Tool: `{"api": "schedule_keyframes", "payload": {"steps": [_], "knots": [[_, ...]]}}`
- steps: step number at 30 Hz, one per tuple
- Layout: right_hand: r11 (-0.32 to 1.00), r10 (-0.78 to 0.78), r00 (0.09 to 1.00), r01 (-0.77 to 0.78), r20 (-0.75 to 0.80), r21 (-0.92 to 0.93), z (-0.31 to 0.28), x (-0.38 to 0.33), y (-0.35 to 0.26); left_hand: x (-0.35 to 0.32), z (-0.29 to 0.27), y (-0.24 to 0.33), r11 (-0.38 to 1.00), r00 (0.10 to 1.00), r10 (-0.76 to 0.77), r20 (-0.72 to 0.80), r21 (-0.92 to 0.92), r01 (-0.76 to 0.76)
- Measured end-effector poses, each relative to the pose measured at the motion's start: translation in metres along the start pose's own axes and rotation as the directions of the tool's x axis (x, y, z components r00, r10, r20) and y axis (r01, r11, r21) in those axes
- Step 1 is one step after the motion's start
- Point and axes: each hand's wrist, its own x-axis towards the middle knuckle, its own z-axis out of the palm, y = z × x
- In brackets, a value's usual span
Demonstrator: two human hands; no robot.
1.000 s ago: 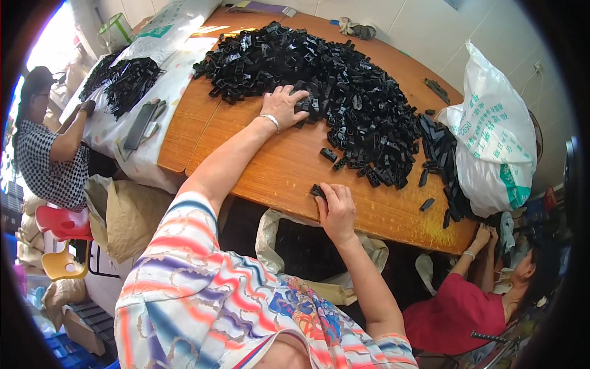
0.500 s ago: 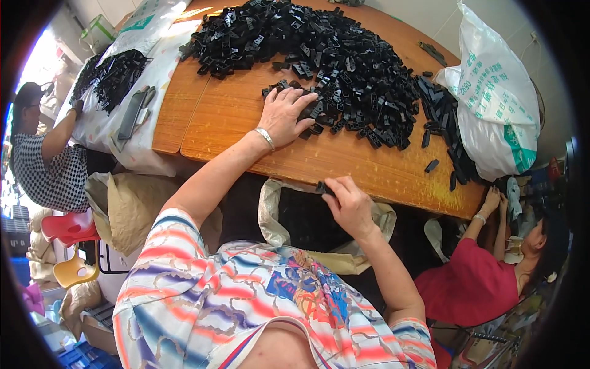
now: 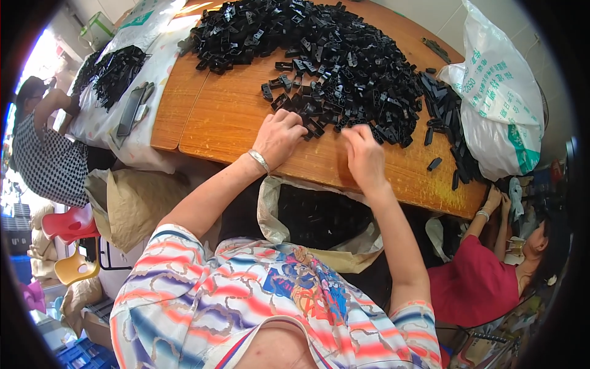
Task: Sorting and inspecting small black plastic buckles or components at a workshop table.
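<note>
On wooden table (image 3: 233, 117), two hands (image 3: 279, 136) at one black-parts heap (image 3: 344, 67)

A single head-worn fisheye view looks steeply down, close over the wooden table (image 3: 233, 117); the wearer's forearms enter from six o'clock, and straight edges bow near the rim.

black plastic parts (image 3: 344, 67), orange-brown wooden table (image 3: 227, 117), white sack (image 3: 498, 92)
</note>
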Motion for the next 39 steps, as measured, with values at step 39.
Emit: {"api": "schedule_keyframes", "payload": {"steps": [39], "knots": [[0.997,-0.024,0.958,0.0,0.287,0.083,0.003,-0.026,-0.04,-0.007,-0.002,0.015,0.868,0.963,-0.085,0.255,-0.455,0.198]]}}
